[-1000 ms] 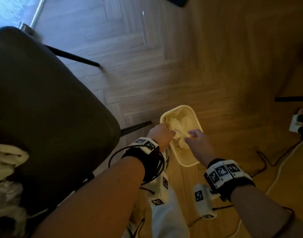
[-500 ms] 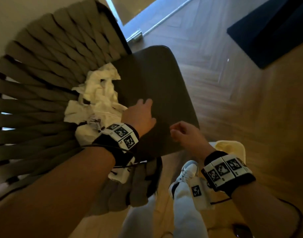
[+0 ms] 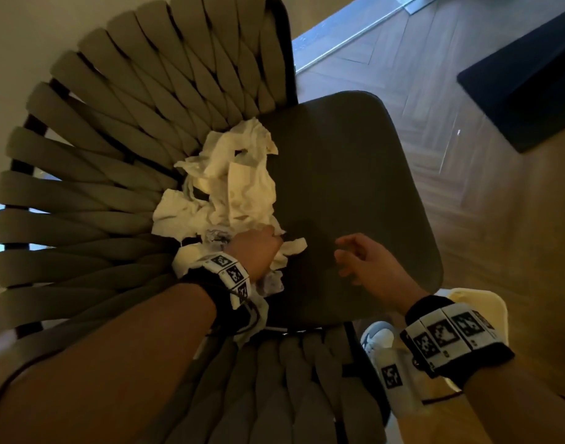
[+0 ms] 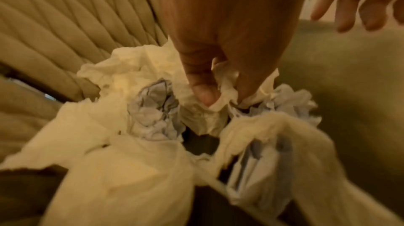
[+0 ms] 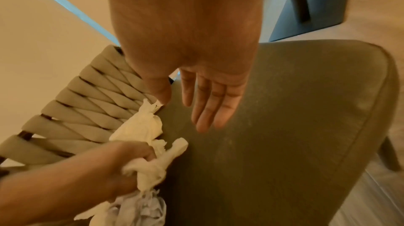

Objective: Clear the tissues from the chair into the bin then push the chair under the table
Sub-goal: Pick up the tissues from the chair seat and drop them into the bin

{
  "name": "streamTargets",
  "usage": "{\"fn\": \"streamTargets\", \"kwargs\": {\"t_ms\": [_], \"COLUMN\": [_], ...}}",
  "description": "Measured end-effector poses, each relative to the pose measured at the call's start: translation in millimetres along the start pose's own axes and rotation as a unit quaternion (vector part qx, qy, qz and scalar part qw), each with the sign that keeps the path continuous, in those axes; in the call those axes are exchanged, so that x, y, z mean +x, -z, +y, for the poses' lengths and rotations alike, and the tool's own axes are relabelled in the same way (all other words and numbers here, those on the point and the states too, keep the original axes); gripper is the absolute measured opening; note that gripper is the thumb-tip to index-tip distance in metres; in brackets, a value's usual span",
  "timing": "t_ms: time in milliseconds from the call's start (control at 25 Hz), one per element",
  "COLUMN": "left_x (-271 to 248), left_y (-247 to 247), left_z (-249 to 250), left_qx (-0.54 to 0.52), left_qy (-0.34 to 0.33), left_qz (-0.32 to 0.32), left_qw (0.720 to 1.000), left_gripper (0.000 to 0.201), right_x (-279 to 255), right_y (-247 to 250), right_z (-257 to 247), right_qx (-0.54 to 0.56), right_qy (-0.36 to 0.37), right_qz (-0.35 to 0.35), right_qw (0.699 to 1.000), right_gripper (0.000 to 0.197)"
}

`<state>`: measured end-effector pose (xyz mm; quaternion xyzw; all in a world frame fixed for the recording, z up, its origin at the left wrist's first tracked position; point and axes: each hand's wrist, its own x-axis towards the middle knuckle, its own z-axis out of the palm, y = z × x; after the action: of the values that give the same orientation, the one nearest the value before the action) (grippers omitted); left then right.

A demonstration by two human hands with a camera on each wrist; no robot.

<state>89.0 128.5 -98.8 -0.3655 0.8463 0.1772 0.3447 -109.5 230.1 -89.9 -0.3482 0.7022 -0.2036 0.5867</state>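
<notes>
White tissues (image 3: 230, 184) lie in a heap on the dark seat of the chair (image 3: 345, 187), at the back, right against its woven backrest. The left hand (image 3: 255, 251) is down in the near end of the heap, and its fingers (image 4: 203, 91) pinch a bunch of tissue. The right hand (image 3: 361, 261) hangs over the bare seat with its fingers (image 5: 210, 108) loose and straight, holding nothing.

Only the left wrist view shows some grey-blue crumpled paper (image 4: 157, 108) mixed in with the white. Only the head view shows a corner of the pale bin (image 3: 479, 302) on the wooden floor (image 3: 499, 219), just past the seat's near edge.

Half a second ago the left hand lay flat on the seat beside the heap. Now it has moved in and closed on tissue.
</notes>
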Motion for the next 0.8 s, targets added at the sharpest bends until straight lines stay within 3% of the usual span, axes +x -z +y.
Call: {"fn": "streamTargets", "kwargs": {"t_ms": [80, 200, 240, 320, 360, 440, 520, 560, 600, 680, 720, 800], "left_x": [-8.2, -23.2, -23.6, -18.9, -15.1, -9.7, -10.0, -11.2, -13.1, -19.0, -20.3, -21.1], "left_y": [12.3, 48.5, 58.6, 70.1, 72.6, 75.3, 73.9, 70.9, 65.7, 50.5, 40.0, 14.0], "left_z": [6.8, 32.1, 39.8, 54.5, 62.0, 69.5, 61.0, 49.0, 33.8, 6.7, -1.8, -8.2], "left_qx": [-0.121, -0.315, -0.39, -0.53, -0.565, -0.568, -0.532, -0.497, -0.44, -0.227, -0.085, 0.144], "left_qy": [-0.03, -0.088, -0.099, -0.099, -0.084, -0.043, -0.009, -0.003, -0.009, -0.073, -0.123, -0.221], "left_qz": [0.09, 0.224, 0.22, 0.138, 0.108, 0.121, 0.187, 0.2, 0.178, 0.024, -0.067, -0.201], "left_qw": [0.988, 0.918, 0.889, 0.831, 0.813, 0.813, 0.826, 0.844, 0.88, 0.971, 0.986, 0.943], "left_gripper": [0.027, 0.016, 0.017, 0.025, 0.029, 0.028, 0.032, 0.036, 0.041, 0.058, 0.07, 0.091], "right_x": [5.1, 8.7, 9.2, 8.0, 7.2, 9.2, 14.0, 16.9, 19.6, 23.7, 25.6, 29.4], "right_y": [0.1, 3.5, 6.9, 14.7, 17.9, 21.0, 24.0, 27.3, 32.0, 40.7, 43.7, 44.6], "right_z": [-9.9, -33.1, -42.1, -57.2, -61.4, -61.1, -54.4, -50.0, -45.4, -36.7, -31.0, -22.7], "right_qx": [0.037, 0.177, 0.246, 0.34, 0.336, 0.226, 0.126, 0.103, 0.082, 0.011, -0.034, -0.12], "right_qy": [-0.018, -0.043, -0.049, -0.06, -0.053, -0.018, 0.022, 0.025, 0.02, 0.002, -0.011, -0.041], "right_qz": [-0.01, -0.024, -0.034, -0.042, -0.035, 0.003, 0.031, 0.032, 0.03, -0.019, -0.061, -0.12], "right_qw": [0.999, 0.983, 0.967, 0.938, 0.94, 0.974, 0.991, 0.994, 0.996, 1.0, 0.997, 0.985], "right_gripper": [0.031, 0.027, 0.03, 0.035, 0.034, 0.024, 0.018, 0.017, 0.018, 0.023, 0.025, 0.031]}}
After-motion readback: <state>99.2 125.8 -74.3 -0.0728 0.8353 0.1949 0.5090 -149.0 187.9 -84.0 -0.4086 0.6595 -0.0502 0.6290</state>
